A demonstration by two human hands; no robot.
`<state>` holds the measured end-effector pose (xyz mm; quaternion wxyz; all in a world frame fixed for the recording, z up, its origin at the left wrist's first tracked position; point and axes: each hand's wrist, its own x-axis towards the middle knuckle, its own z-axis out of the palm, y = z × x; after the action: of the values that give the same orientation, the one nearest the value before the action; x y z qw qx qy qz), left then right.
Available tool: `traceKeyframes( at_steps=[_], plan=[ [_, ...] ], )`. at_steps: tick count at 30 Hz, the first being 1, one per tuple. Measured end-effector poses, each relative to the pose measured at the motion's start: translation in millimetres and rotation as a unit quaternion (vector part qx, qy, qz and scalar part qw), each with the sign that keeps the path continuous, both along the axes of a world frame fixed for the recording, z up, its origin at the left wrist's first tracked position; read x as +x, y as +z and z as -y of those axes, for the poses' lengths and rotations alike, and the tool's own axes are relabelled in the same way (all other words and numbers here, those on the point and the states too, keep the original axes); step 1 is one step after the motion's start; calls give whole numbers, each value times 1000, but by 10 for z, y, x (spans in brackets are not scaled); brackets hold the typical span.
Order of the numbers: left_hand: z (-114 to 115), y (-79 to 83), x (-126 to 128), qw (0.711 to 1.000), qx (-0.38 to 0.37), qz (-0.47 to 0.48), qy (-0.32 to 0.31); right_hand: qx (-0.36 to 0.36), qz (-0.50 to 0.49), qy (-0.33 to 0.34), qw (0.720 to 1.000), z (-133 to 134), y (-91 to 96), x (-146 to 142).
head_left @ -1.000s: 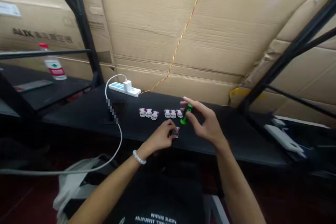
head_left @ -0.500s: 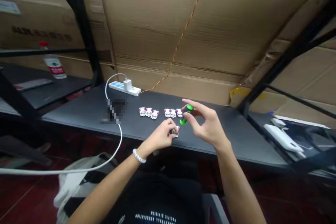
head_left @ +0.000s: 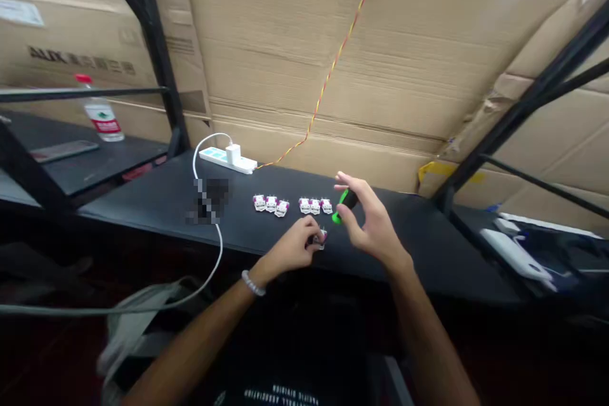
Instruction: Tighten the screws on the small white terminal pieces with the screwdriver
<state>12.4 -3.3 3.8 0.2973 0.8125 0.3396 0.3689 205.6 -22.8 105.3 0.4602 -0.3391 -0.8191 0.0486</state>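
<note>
My left hand [head_left: 299, 244], with a pale bracelet at its wrist, pinches a small white and purple part [head_left: 321, 240] on the dark tabletop near the front edge. My fingers cover much of that part. In my right hand [head_left: 368, 219] is a screwdriver [head_left: 349, 198] with a green and black handle, gripped between thumb and fingers just right of the part. Its shaft is hard to make out. Behind the hands lie two short rows of similar white and purple parts, a left row [head_left: 271, 204] and a right row [head_left: 314, 206].
A white power strip [head_left: 228, 160] with a plugged-in charger sits at the back left, its white cable [head_left: 221, 247] looping over the front edge. Cardboard [head_left: 304, 44] walls the back, and black metal posts [head_left: 164, 57] flank the table. A water bottle [head_left: 105, 119] stands at left.
My right hand has shifted slightly, and the screwdriver has lifted away from the part and tilted. My left hand stays on the part. The picture has become brighter at the back.
</note>
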Motion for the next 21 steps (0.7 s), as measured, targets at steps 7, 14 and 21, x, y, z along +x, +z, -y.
traceKeyframes(
  at_steps=[7,14,21],
  plan=[
    [7,3,2,1000,4,-5,2,-46,-18,15,999,-3,33,18],
    [-21,-17,1,1000,11,7,-12,34,0,-72,997,3,79,-7],
    [-38,-33,-8,1000,16,11,-17,7,-6,-25,1000,1,49,11]
  ],
)
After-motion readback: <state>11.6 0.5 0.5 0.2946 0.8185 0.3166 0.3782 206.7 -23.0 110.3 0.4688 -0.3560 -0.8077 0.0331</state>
